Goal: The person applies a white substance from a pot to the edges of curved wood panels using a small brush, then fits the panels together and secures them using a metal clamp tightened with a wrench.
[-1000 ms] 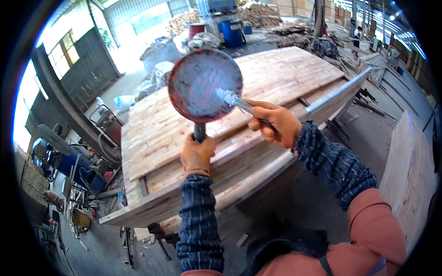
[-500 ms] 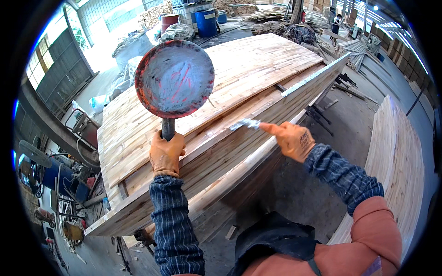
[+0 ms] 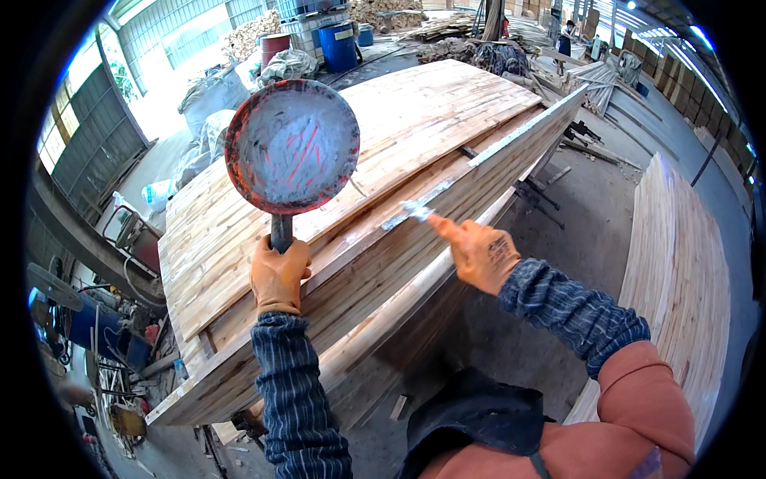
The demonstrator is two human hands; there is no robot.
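My left hand point(image 3: 279, 275), in an orange glove, is closed round the dark handle of a round pan point(image 3: 293, 148). The pan's bottom is smeared grey-white with red marks, and its rim is reddish. My right hand point(image 3: 483, 255), gloved alike, grips a small white-smeared tool point(image 3: 416, 211); its handle is hidden in the fist and its exact kind is unclear. The tool's tip meets the top edge of an upright wooden board point(image 3: 359, 275). Wet white paste point(image 3: 443, 188) lies on that edge near the tip, and more whitens its far end.
Wide wooden panels point(image 3: 399, 120) lie stacked behind the upright board. Another long panel point(image 3: 678, 271) lies to the right. A blue barrel point(image 3: 338, 46), a red barrel point(image 3: 275, 46) and plastic sacks stand beyond. Machinery point(image 3: 100, 319) and scrap crowd the left side. A person point(image 3: 565, 44) stands far back.
My right hand has shifted left, and a longer white streak now shows along the board's edge near the tool. The whole view has moved slightly; the pan stays in my left hand.
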